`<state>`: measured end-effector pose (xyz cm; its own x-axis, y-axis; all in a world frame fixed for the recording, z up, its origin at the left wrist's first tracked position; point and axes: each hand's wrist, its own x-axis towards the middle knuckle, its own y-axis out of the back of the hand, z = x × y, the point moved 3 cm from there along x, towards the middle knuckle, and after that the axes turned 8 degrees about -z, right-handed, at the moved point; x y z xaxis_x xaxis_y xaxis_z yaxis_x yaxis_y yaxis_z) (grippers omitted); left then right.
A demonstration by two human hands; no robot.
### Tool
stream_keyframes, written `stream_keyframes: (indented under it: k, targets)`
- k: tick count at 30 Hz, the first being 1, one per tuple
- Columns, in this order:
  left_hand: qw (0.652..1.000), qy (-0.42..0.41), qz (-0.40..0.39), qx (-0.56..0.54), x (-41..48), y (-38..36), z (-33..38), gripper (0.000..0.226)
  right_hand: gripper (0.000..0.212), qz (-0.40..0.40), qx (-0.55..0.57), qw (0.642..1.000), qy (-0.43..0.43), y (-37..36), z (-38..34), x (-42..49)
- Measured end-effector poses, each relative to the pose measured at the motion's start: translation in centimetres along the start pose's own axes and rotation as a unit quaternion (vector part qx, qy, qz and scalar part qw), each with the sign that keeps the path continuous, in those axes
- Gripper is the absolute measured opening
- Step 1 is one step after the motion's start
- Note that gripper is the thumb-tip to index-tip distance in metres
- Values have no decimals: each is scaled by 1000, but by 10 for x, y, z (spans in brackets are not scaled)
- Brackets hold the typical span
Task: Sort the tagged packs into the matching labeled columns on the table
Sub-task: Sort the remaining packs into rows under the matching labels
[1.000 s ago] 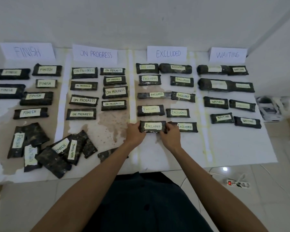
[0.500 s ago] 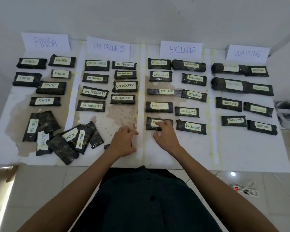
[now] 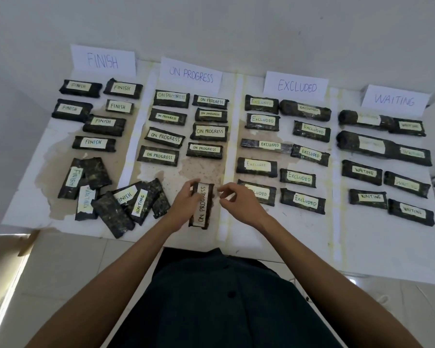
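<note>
The left hand [image 3: 186,200] grips the far end of the ON PROGRESS pack [image 3: 203,209], fingers curled round its edge. The pack lies lengthwise at the near end of the column under the ON PROGRESS sign [image 3: 191,74], likely awaiting a turn to match the rows. The right hand [image 3: 236,199] hovers just beside it, fingers loosely curled, holding nothing.

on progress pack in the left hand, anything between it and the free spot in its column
nothing visible: the left hand holds the on progress pack right below the bare table under that column's lowest pack
</note>
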<state>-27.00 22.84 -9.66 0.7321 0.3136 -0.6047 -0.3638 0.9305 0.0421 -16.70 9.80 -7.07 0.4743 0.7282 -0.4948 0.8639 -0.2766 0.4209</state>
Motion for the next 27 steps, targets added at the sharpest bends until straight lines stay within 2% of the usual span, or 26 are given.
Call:
stream_keyframes:
  k: [3,7,9,12,14,17,19,23,27]
  targets:
    - [988,40,23,-149,4,2,8,32,25,7,34,999,5,-4,-10,1]
    - [981,48,24,-188,5,3,9,24,27,12,57,998,5,-9,-17,3]
    - [982,41,23,-180,3,6,9,24,34,12,40,999,1,-12,-19,4]
    - [997,9,5,-77,-3,12,13,25,54,23,-47,998,37,-15,-22,6]
    - [1000,-13,-7,11,-6,17,16,28,64,30,-150,984,92,-15,-24,8]
    - [994,-39,-39,95,-5,25,18,37,64,36,-346,918,188,-18,-35,10]
    - [988,-61,-52,136,-3,31,21,44,66,26,-413,881,231,-24,-41,12]
    - [976,-86,-60,190,5,42,27,50,70,22,-449,854,263,-32,-47,27]
    - [971,-74,1,226,22,58,26,47,50,87,-426,878,200,-23,-44,46]
